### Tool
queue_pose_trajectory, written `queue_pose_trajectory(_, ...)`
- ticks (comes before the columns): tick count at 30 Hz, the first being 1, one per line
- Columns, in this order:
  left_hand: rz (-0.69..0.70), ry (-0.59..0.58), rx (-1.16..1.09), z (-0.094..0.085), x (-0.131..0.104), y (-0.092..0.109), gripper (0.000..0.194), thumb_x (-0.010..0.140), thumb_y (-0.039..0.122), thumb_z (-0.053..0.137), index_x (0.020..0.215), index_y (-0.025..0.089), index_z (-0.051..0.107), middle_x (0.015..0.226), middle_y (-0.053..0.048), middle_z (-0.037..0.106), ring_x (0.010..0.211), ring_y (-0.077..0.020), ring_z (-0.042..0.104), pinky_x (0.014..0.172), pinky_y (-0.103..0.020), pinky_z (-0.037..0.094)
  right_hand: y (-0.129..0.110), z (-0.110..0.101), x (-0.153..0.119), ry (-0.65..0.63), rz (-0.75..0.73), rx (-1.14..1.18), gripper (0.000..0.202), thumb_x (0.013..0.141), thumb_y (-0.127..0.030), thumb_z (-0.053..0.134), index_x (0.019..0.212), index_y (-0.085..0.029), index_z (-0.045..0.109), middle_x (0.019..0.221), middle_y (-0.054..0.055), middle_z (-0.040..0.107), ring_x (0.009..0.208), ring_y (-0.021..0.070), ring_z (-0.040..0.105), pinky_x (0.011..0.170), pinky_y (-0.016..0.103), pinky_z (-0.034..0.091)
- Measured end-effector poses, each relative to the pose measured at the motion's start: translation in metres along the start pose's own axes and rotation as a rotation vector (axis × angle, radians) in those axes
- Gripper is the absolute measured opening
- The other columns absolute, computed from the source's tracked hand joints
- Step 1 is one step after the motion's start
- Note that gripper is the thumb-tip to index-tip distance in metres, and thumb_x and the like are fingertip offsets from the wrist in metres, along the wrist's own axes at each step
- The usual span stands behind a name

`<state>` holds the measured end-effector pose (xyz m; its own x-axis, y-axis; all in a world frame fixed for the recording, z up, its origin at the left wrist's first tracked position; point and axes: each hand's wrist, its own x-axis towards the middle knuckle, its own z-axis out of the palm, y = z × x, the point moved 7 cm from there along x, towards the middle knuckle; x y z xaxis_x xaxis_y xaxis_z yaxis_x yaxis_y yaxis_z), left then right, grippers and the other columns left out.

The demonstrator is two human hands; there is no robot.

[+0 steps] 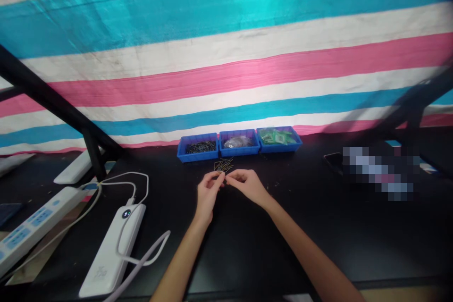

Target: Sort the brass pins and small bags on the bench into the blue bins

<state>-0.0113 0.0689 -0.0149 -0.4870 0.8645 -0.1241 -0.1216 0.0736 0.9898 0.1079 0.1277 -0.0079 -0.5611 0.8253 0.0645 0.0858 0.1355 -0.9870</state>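
Note:
My left hand [208,193] and my right hand [248,185] meet over the black table, fingertips together. Both are closed in a pinch, but whatever lies between the fingers is too small to make out. Just beyond them is a small loose pile of thin, brass-toned metal pieces [223,165]. Behind the pile three blue bins stand in a row. The left bin [198,156] holds many thin dark metal pieces, the middle bin [239,151] holds pale, clear-looking pieces or bags, and the right bin [281,148] holds green-and-white packets.
At left, a white power bank [109,250] with a looped cable lies near a white power strip [38,224]. A dark phone [332,163] lies at right beside a pixelated area. Black frame bars [60,101] slant in front of a striped sheet [226,75].

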Motion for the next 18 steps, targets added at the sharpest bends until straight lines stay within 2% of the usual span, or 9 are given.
queue_pose_trajectory(7, 0.051, -0.046, 0.046, 0.003, -0.004, 0.004, 0.027, 0.068, 0.037, 0.065, 0.084, 0.015, 0.065, 0.075, -0.002, 0.06, 0.061, -0.009, 0.053, 0.057, -0.021, 0.04, 0.001, -0.013, 0.002, 0.132, 0.017, 0.065, 0.026, 0.07, -0.04, 0.063, 0.077, -0.015, 0.069, 0.073, 0.005, 0.069, 0.068, 0.0157, 0.061, 0.068, 0.03, 0.048)
queue_pose_trajectory(9, 0.108, -0.043, 0.099, 0.005, -0.006, 0.006, 0.027, 0.068, 0.037, 0.065, 0.083, 0.015, 0.065, 0.085, -0.004, 0.06, 0.06, -0.0086, 0.053, 0.056, -0.022, 0.041, 0.005, -0.016, 0.003, 0.176, 0.036, 0.102, 0.027, 0.068, -0.041, 0.065, 0.079, -0.016, 0.069, 0.076, 0.005, 0.069, 0.072, 0.0171, 0.062, 0.072, 0.032, 0.049)
queue_pose_trajectory(12, 0.245, 0.02, 0.196, 0.002, -0.008, 0.014, 0.032, 0.069, 0.035, 0.065, 0.096, 0.018, 0.062, 0.093, -0.005, 0.056, 0.06, -0.0079, 0.052, 0.053, -0.021, 0.039, 0.01, -0.017, 0.004, 0.215, 0.047, 0.123, 0.029, 0.067, -0.041, 0.066, 0.082, -0.016, 0.07, 0.083, 0.006, 0.07, 0.079, 0.0188, 0.062, 0.077, 0.034, 0.048)
queue_pose_trajectory(14, 0.278, 0.067, 0.205, -0.002, -0.007, 0.017, 0.037, 0.07, 0.033, 0.062, 0.104, 0.018, 0.058, 0.094, -0.005, 0.055, 0.061, -0.008, 0.051, 0.051, -0.021, 0.038, 0.012, -0.017, 0.005, 0.218, 0.047, 0.103, 0.031, 0.068, -0.041, 0.065, 0.086, -0.016, 0.07, 0.079, 0.005, 0.069, 0.076, 0.0178, 0.062, 0.074, 0.033, 0.048)
queue_pose_trajectory(18, 0.236, 0.105, 0.101, -0.012, -0.005, 0.019, 0.03, 0.073, 0.03, 0.057, 0.1, 0.017, 0.057, 0.091, -0.004, 0.055, 0.063, -0.0091, 0.053, 0.058, -0.023, 0.043, 0.017, -0.013, 0.007, 0.199, 0.04, 0.061, 0.034, 0.072, -0.041, 0.061, 0.092, -0.015, 0.069, 0.063, 0.002, 0.063, 0.058, 0.0128, 0.055, 0.06, 0.028, 0.046)
